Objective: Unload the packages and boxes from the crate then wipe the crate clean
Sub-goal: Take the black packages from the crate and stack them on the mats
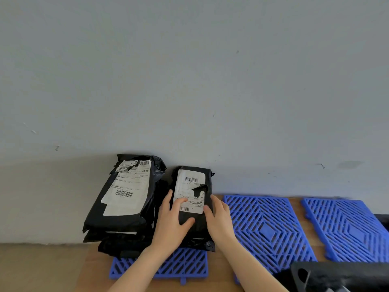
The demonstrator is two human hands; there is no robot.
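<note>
Black packages [192,207], blue lattice mats [267,230]

Soft, even, dim-ish daylight — faint shadows under the parcels [124,199], wide-angle bending at edges, slight blur.

A plain pale grey wall [189,70] fills most of the view, evenly lit, with a few small dark scuffs [56,148] and a soft shadow band low on the left. Below it the floor [42,268] is tan at the left and turns to a browner board [219,270] toward the right. On that board lie blue plastic grid mats: one near [185,264], one in the middle [267,228] and one at far right [347,228].
</note>
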